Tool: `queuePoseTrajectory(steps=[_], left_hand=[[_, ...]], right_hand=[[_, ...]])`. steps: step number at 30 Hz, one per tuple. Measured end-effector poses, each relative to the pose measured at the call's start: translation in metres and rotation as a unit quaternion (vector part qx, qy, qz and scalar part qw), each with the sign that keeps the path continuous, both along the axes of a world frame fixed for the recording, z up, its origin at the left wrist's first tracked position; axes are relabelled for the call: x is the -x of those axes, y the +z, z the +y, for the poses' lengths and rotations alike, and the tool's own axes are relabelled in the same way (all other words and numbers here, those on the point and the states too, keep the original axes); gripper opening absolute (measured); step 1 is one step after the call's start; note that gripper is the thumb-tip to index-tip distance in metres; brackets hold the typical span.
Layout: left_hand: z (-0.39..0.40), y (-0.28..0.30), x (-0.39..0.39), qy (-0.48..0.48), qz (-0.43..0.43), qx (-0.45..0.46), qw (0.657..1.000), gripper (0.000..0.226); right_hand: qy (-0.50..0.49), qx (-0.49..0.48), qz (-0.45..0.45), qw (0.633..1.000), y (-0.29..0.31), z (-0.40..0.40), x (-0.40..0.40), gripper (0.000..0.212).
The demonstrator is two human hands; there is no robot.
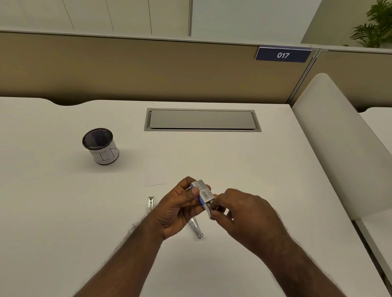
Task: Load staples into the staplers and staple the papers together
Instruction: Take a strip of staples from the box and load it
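Observation:
My left hand (179, 209) grips a small staple box (202, 191), white and blue with a barcode, held above the desk. The fingertips of my right hand (243, 215) pinch the box's near end, where a white inner part sticks out. Below my hands lie two metal stapler parts: one silver piece (151, 203) just left of my left hand, and another (196, 229) reaching out beneath it. White paper on the white desk shows only as a faint edge (155, 184) behind the hands.
A black mesh pen cup (100, 145) with a white label stands at the back left. A grey cable hatch (202, 120) is set into the desk (41, 205) near the beige partition. A white side divider (348, 148) bounds the right.

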State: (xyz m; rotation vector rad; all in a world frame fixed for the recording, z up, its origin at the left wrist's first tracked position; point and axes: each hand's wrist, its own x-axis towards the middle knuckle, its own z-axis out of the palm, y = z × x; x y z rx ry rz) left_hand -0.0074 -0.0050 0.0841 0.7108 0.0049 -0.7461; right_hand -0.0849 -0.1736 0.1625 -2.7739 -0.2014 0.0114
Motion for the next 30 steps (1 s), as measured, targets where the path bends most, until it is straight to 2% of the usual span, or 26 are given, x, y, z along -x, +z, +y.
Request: queuePoseTrajectory(steps=[4,8,10,15,19,24,30], left_hand=[[-0.001,0.002,-0.001,0.007,0.004,0.005,1.000,0.014],[-0.002,0.002,-0.002,0.036,0.014,0.013,0.999,0.011],[-0.003,0.003,-0.002,0.047,0.009,0.000,0.999,0.015],[-0.002,0.004,-0.003,0.058,0.001,-0.001,0.998,0.016],[-0.003,0.004,-0.002,0.050,-0.011,-0.003,0.999,0.025],[-0.001,0.007,0.000,0.026,-0.038,-0.016,0.999,0.059],[0.000,0.012,0.001,0.002,-0.066,-0.049,0.997,0.051]], right_hand=[[-0.036,-0.053,-0.028,0.998,-0.004,0.001,0.003,0.010],[-0.077,-0.152,-0.128,0.977,-0.004,0.000,0.010,0.004],[-0.063,-0.186,-0.172,0.965,-0.005,-0.001,0.015,0.004],[0.018,-0.153,-0.202,0.967,-0.019,0.007,0.027,0.004],[0.018,-0.153,-0.207,0.966,-0.029,0.009,0.028,0.008],[0.027,-0.169,-0.221,0.960,-0.035,0.011,0.030,0.009],[0.042,-0.166,-0.217,0.961,-0.037,0.017,0.034,0.007]])
